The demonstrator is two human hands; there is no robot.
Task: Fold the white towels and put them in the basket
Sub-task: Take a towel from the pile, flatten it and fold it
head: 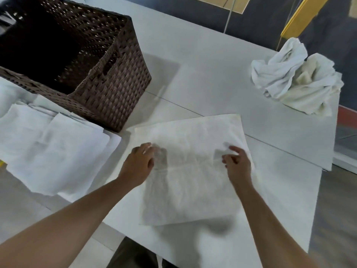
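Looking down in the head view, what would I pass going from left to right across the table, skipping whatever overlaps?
Stack of folded white towels → left hand → right hand → crumpled pile of towels. The basket and the flat towel under the hands are left out, since they overlap others.

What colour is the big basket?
Dark brown woven wicker basket, seen best in the head view.
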